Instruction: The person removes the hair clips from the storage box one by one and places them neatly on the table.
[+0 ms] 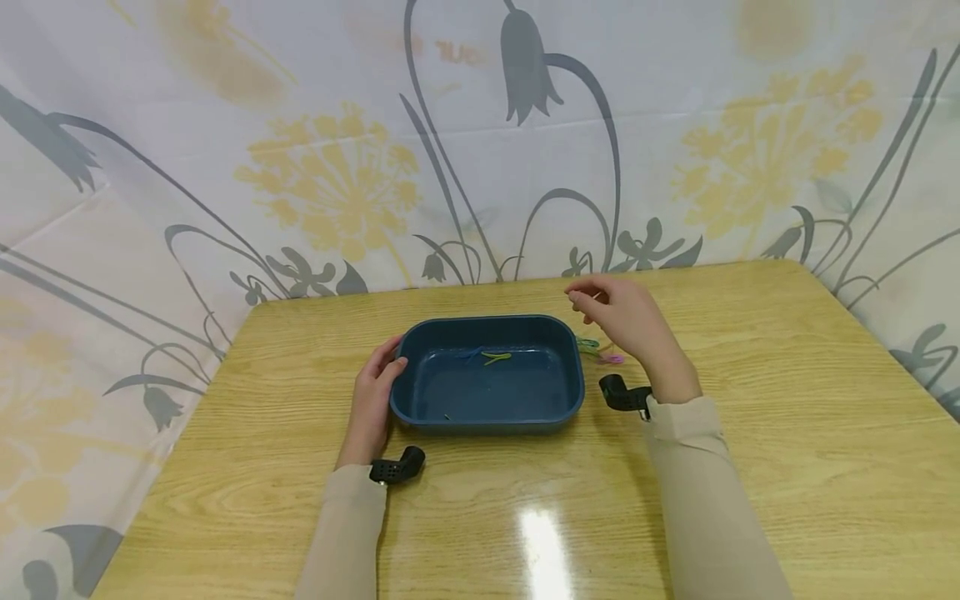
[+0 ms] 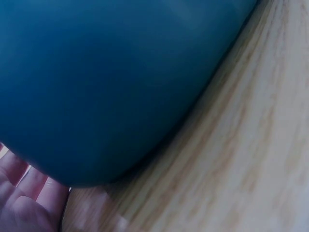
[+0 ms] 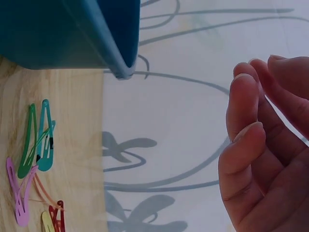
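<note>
Two hair clips [image 1: 487, 357] lie in the blue tray [image 1: 570, 367] — several [image 3: 34, 159] remain on the desk [image 1: 787, 400]; left hand [image 1: 372, 400] steadies the tray with straight fingers, right hand [image 1: 630, 321] hovers loosely curled, empty.

Glossy wooden table [image 1: 787, 433] against a flower-printed curtain [image 1: 337, 167].

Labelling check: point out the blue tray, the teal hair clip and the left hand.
blue tray [image 1: 487, 322]: head view, far rim.
teal hair clip [image 3: 45, 137]: right wrist view, mid-body.
left hand [image 1: 372, 400]: head view, back of hand, at the tray's left end.
</note>
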### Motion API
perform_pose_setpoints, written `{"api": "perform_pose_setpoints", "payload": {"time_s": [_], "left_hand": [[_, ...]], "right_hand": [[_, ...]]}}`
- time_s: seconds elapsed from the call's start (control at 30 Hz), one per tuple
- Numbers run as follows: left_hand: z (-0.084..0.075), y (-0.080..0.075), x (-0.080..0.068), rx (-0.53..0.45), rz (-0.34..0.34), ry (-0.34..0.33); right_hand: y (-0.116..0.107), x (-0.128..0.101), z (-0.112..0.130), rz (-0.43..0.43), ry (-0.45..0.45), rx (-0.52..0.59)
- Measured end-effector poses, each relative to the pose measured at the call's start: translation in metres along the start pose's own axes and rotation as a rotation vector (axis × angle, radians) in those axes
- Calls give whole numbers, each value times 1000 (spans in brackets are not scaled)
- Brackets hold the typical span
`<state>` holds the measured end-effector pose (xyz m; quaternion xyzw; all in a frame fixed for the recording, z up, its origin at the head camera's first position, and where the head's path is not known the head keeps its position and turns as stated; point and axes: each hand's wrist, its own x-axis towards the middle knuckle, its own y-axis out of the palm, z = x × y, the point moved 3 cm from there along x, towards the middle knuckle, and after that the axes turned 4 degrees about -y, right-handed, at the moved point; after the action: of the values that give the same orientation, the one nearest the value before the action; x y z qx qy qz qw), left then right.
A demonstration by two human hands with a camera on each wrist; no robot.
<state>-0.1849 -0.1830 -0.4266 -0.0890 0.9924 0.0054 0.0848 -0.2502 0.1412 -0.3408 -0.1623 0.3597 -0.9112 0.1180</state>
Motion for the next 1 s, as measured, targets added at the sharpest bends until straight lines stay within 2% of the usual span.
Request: {"api": "perform_pose_setpoints", "payload": {"time_s": [0.1, 0.23, 0.4, 0.6, 0.7, 0.8, 1.0], "left_hand": [[-7, 2, -5, 7, 1, -5], [-8, 2, -6, 12, -2, -2], [-7, 2, -6, 5, 4, -2], [-6, 3, -6, 0, 7, -4], [-5, 2, -6, -8, 8, 1], [-2, 1, -3, -23, 11, 1], [11, -3, 6, -25, -7, 5]], "right_hand": [[1, -1, 5, 11, -25, -4], [4, -2, 11, 56, -71, -8], [5, -2, 18, 108, -69, -9], [5, -5, 28, 214, -83, -66], [7, -6, 31, 264, -65, -49], [9, -5, 32, 285, -40, -32], [15, -1, 34, 280, -57, -50]]}}
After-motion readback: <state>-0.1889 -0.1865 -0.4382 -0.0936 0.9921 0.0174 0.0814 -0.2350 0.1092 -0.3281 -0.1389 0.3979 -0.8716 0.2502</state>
